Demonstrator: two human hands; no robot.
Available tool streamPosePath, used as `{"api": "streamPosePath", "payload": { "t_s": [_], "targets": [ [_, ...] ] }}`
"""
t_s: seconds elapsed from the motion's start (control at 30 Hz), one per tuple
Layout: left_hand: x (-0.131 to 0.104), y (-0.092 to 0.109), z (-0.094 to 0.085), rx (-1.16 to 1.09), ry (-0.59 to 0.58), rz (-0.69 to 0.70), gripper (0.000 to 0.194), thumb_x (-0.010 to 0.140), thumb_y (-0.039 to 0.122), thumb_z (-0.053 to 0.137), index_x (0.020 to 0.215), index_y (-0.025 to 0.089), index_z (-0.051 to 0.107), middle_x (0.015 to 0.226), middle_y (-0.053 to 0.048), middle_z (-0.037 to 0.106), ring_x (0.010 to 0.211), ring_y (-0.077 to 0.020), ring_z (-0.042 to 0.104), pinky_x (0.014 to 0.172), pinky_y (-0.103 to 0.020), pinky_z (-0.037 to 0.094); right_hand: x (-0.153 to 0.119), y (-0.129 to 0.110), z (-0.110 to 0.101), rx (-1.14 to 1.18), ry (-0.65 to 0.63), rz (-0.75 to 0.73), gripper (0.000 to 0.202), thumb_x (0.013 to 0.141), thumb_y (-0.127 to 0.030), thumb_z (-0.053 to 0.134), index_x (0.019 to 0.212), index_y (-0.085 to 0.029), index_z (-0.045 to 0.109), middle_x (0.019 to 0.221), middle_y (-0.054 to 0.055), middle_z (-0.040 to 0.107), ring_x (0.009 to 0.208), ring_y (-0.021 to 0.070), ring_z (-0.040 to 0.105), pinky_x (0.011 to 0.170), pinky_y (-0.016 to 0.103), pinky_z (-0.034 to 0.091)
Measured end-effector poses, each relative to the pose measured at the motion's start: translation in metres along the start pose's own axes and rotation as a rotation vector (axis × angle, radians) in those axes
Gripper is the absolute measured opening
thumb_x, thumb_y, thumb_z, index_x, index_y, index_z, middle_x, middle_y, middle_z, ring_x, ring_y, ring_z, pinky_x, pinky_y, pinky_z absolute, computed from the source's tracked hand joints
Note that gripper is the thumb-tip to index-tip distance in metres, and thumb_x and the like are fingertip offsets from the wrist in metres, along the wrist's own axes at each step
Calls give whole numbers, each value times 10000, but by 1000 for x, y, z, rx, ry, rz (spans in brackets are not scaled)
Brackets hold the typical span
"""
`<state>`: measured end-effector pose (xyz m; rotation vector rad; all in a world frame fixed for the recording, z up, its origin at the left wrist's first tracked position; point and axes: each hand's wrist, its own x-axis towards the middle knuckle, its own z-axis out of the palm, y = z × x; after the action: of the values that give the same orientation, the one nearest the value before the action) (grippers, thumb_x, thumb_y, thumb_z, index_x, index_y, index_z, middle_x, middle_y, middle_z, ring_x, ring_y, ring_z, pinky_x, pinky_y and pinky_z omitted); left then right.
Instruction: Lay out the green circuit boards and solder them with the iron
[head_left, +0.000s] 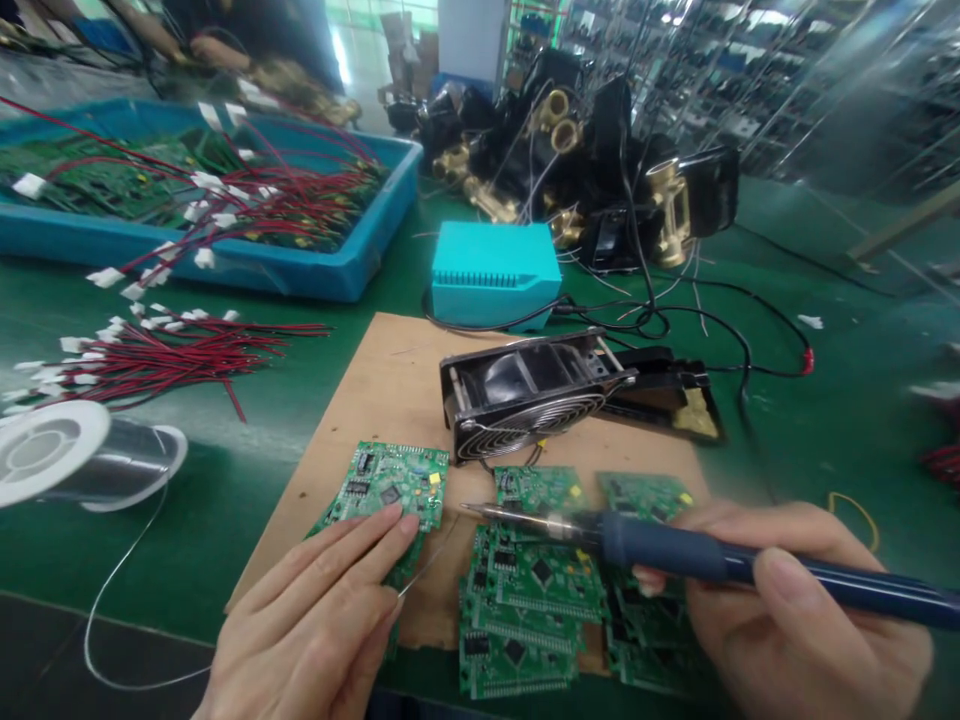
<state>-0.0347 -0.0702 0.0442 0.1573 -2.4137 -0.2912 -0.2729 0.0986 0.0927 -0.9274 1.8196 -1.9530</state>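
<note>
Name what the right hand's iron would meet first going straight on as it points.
Likely the green circuit board under the left hand: the soldering iron in the right hand points at its edge. Depth is unclear, so the tip might pass above.

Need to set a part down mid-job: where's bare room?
Mostly bare: the back left of the flat brown panel, beside the black grilled fan; green tabletop between that panel and the white plastic spool. Crowded: the panel's front, with green circuit boards, left hand, right hand.
</note>
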Motion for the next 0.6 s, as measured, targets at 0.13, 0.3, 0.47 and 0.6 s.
{"api": "streamPosePath", "payload": {
  "t_s": [0.13, 0.3, 0.47, 0.6],
  "targets": [
    [5, 6, 0, 5, 13, 6, 193, 872, -69, 540, 945, 105, 584, 1121, -169, 764, 1364, -148, 572, 1124, -294, 488, 2, -1, 6, 68, 41, -12, 101, 912, -288, 712, 852, -259, 788, 711, 29, 710, 577, 162, 695, 535, 270, 612],
    [5, 2, -2, -4, -16, 37, 191, 855, -59, 559, 936, 112, 587, 1150, -176, 757, 1365, -177, 577, 1122, -322, 500, 6, -4, 11, 71, 35, -60, 95, 878, -312, 763, 819, -242, 790, 670, 18, 720, 518, 159, 702, 498, 248, 614],
    [2, 1, -5, -105, 14, -124, 228, 869, -38, 567, 1016, 131, 609, 1219, -116, 740, 1283, -165, 636, 1084, -295, 531, 8, -4, 12, 95, 37, -80, 98, 865, -294, 771, 803, -221, 791, 671, 37, 735, 505, 189, 716, 470, 270, 621],
    [-7, 11, -10, -217, 130, -360, 232, 892, 14, 595, 1052, 182, 607, 1220, -60, 737, 1179, -195, 698, 1065, -378, 573, 7, -3, 13, 158, 52, -66, 89, 860, -293, 773, 811, -220, 793, 694, 27, 749, 500, 199, 722, 464, 287, 629]
  ]
}}
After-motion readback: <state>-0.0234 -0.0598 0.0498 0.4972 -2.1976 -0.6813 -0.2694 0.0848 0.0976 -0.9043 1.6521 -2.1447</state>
